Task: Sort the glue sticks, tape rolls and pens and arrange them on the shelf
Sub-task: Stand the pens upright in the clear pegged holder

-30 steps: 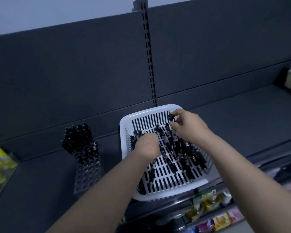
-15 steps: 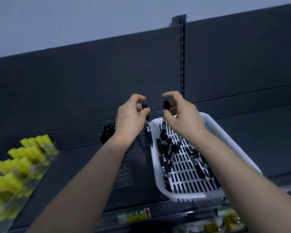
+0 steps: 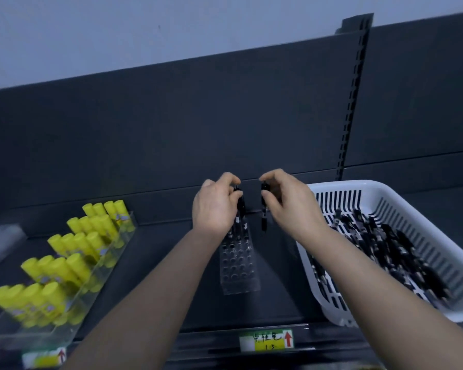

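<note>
**Black pens pinched above the clear holder**

Black pens are up in both hands, over the middle of the dark shelf (image 3: 158, 276). The left hand (image 3: 214, 206) has its fingers (image 3: 226, 180) pinched round the top of a pen (image 3: 241, 206), which hangs upright (there may be a second one with it, the blur makes that hard to call). Its lower end is down at the far end of the clear pen holder (image 3: 238, 265). The right hand (image 3: 292, 206) pinches another pen (image 3: 264, 212) the same way. That one is vertical too, just right of the holder's far edge, and a narrow gap separates the two pens.

The holder's near rows of holes show open toward the front lip. A strip of bare shelf runs on each side of it. To the left, well apart, yellow glue sticks (image 3: 72, 252) stand in rows inside a clear tray (image 3: 91, 287) set at an angle. To the right sits a white slotted basket (image 3: 340, 185) with a heap of loose black pens (image 3: 385, 244) against its right side, and its near corner comes close to the shelf's front edge. The right forearm crosses over the basket's left rim. A green and yellow price label (image 3: 266, 341) sits on the front lip below the holder. Behind everything rises the dark back panel (image 3: 171, 124).
</note>
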Demonstrator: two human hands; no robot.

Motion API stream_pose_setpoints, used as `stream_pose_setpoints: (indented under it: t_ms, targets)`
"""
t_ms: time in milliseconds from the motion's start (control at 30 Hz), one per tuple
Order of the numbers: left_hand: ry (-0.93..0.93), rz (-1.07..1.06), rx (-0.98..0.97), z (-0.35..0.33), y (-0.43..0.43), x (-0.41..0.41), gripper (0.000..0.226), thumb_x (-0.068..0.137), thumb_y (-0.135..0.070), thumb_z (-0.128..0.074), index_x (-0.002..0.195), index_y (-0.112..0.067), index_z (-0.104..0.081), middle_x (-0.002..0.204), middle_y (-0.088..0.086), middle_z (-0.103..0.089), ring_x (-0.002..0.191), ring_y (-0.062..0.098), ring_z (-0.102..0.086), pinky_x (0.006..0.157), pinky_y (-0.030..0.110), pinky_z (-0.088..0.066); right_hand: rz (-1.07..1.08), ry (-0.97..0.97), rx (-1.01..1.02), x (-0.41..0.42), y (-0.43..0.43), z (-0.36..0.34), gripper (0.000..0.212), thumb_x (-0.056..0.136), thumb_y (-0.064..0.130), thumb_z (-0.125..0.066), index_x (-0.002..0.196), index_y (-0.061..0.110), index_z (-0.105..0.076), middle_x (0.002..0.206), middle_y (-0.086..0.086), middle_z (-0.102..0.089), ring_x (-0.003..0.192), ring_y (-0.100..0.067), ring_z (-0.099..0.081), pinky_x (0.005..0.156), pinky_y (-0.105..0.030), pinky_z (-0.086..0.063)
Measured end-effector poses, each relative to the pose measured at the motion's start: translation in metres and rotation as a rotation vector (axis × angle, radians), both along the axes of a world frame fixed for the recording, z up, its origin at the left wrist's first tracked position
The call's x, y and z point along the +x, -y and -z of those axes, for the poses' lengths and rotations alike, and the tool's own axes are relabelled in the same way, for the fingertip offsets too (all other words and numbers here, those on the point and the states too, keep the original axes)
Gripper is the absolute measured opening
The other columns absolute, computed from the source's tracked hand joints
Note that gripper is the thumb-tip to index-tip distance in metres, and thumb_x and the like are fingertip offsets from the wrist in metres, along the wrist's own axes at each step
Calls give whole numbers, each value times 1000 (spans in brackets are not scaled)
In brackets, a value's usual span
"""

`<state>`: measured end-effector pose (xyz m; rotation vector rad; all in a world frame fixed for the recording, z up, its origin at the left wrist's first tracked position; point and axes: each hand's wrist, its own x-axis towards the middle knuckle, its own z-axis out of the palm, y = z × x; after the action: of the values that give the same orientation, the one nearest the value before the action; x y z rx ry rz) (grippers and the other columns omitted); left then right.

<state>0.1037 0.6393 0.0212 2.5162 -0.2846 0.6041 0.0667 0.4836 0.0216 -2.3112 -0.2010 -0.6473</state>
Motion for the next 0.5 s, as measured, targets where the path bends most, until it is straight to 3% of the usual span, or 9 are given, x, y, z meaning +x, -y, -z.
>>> stream_pose_setpoints:
  t_ms: [167,267,500]
  targets:
    - [-32,27,55,16,-6,8,17,91,-31,-63,107,-26,-65,89,-11,-64,104,12,-49,88,33,-45,47,-25,-15,1,-6,5,21,90,21,-60,111,24,-59,101,11,-65,94,-9,-61,82,-26,-47]
    - [-12,30,106,23,-9,10,18,88,-33,-65,105,-27,-69,96,-11,-69,105,15,-49,89,36,-46,64,-26,-21,4,-9,8,22,89,21,-61,111,24,-59,102,10,-67,94,-9,-62,83,-27,-48]
    - [-7,-26,182,19,-11,10,19,89,-38,-63,105,-28,-66,91,-12,-70,106,14,-49,90,33,-42,56,3,37,9,-17,9,22,88,19,-63,110,23,-61,99,11,-68,91,-7,-62,84,-28,-50]
